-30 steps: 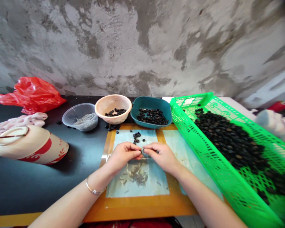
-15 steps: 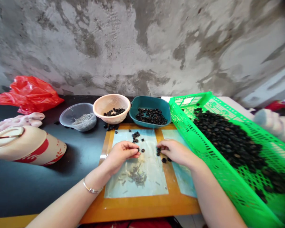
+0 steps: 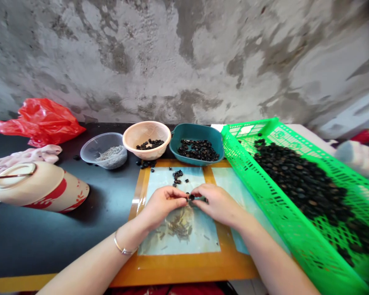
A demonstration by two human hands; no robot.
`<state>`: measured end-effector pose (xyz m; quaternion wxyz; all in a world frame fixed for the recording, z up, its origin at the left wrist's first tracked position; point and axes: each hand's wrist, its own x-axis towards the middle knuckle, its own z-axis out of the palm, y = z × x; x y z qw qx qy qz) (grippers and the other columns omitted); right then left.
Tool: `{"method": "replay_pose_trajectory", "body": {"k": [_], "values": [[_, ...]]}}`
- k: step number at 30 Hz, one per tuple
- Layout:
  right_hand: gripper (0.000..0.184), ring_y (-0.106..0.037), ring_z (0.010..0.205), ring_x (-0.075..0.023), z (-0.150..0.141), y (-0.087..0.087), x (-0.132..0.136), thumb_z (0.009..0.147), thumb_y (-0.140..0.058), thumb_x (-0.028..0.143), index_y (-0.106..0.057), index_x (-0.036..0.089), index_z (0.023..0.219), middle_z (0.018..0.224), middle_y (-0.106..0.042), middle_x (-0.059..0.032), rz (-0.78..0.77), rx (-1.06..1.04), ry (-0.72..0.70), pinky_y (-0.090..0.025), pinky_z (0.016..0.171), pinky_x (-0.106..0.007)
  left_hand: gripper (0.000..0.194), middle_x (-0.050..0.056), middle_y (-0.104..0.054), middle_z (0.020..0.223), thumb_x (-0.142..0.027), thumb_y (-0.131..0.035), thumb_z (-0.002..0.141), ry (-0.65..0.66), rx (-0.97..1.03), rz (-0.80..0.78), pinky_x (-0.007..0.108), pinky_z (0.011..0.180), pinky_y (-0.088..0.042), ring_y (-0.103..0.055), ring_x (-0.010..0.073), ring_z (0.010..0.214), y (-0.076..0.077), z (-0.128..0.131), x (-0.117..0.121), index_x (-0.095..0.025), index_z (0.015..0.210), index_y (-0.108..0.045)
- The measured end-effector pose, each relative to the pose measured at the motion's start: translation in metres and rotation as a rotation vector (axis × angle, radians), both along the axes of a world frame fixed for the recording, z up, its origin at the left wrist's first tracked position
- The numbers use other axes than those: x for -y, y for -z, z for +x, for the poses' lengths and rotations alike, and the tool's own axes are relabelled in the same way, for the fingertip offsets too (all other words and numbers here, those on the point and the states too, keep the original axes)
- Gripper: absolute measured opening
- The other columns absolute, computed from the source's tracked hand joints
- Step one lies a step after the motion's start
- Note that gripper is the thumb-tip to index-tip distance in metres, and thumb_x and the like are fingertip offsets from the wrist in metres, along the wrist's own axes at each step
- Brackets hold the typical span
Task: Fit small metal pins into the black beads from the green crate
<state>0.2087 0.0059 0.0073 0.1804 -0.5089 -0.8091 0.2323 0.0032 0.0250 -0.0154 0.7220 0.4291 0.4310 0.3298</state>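
Note:
My left hand point(image 3: 164, 204) and my right hand point(image 3: 217, 204) meet over a pale blue sheet point(image 3: 199, 241) taped down with brown tape. My right fingers pinch a small black round piece point(image 3: 192, 197). Against it, my left thumb and forefinger are pressed together on something small and dark, too tiny to name. Just beyond my hands lies a loose cluster of black round pieces point(image 3: 177, 175). Closer to me, a scatter of thin greyish slivers point(image 3: 180, 228) rests on the sheet.
Along the wall stand a clear bowl point(image 3: 87, 153) of grey slivers, a pink bowl point(image 3: 147, 154) and a teal basin point(image 3: 176, 155), both with black pieces. A green crate point(image 3: 252, 184) of black pieces flanks my right arm. Leftward are a cream tumbler point(image 3: 46, 186) and red bag point(image 3: 46, 121).
My right hand has moved left from the sheet's right side to meet my left hand, now with a black round piece in its fingers. The camera view has shifted slightly.

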Motion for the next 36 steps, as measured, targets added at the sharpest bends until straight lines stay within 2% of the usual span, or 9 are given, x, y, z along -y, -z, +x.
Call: {"method": "replay_pose_trajectory", "body": {"k": [4, 9, 14, 20, 25, 36], "values": [[0.013, -0.062, 0.087, -0.0214, -0.011, 0.007, 0.001, 0.083, -0.07, 0.018, -0.068, 0.02, 0.096, 0.089, -0.068, -0.0046, 0.089, -0.122, -0.027, -0.048, 0.078, -0.034, 0.029, 0.005, -0.073, 0.076, -0.026, -0.087, 0.057, -0.036, 0.095, -0.05, 0.028, 0.077, -0.052, -0.067, 0.0162, 0.073, -0.006, 0.002, 0.002, -0.012, 0.077, -0.072], [0.018, -0.064, 0.086, -0.0188, -0.012, 0.009, 0.002, 0.082, -0.071, 0.015, -0.068, 0.021, 0.098, 0.096, -0.07, -0.0038, 0.086, -0.351, 0.11, -0.051, 0.076, -0.031, 0.026, 0.005, -0.074, 0.081, -0.023, -0.086, 0.062, -0.09, 0.262, -0.111, 0.031, 0.083, -0.054, -0.069, 0.0156, 0.076, -0.009, -0.003, -0.001, -0.013, 0.08, -0.07], [0.018, -0.067, 0.076, -0.0183, -0.014, 0.007, 0.006, 0.08, -0.07, 0.017, -0.068, 0.021, 0.098, 0.091, -0.073, -0.0036, 0.034, -0.425, 0.232, -0.054, 0.067, -0.029, 0.027, 0.004, -0.073, 0.078, -0.022, -0.086, 0.062, -0.149, 0.183, -0.047, 0.032, 0.077, -0.056, -0.07, 0.0201, 0.081, -0.012, -0.005, -0.002, -0.014, 0.082, -0.069], [0.012, -0.066, 0.079, -0.0196, -0.017, 0.007, 0.006, 0.08, -0.072, 0.021, -0.069, 0.021, 0.092, 0.089, -0.071, -0.0052, 0.172, -0.48, 0.109, -0.055, 0.071, -0.032, 0.023, 0.004, -0.073, 0.075, -0.022, -0.084, 0.061, -0.109, 0.036, 0.073, 0.027, 0.07, -0.054, -0.068, 0.0158, 0.069, -0.012, -0.003, 0.002, -0.013, 0.079, -0.072], [0.017, -0.066, 0.087, -0.0208, -0.016, 0.008, 0.005, 0.083, -0.072, 0.02, -0.068, 0.023, 0.099, 0.091, -0.07, -0.005, 0.273, -0.473, 0.005, -0.053, 0.079, -0.036, 0.019, 0.005, -0.073, 0.077, -0.021, -0.082, 0.06, -0.12, -0.002, 0.149, 0.028, 0.072, -0.054, -0.067, 0.0175, 0.073, -0.014, -0.003, 0.003, -0.015, 0.076, -0.073], [0.02, -0.065, 0.084, -0.0206, -0.015, 0.002, 0.007, 0.086, -0.068, 0.018, -0.064, 0.025, 0.105, 0.089, -0.069, -0.0047, 0.363, -0.48, -0.093, -0.053, 0.077, -0.037, 0.011, 0.005, -0.073, 0.08, -0.014, -0.077, 0.064, -0.111, -0.005, 0.279, 0.028, 0.074, -0.054, -0.067, 0.0191, 0.078, -0.023, -0.002, 0.007, -0.018, 0.073, -0.075]]}}
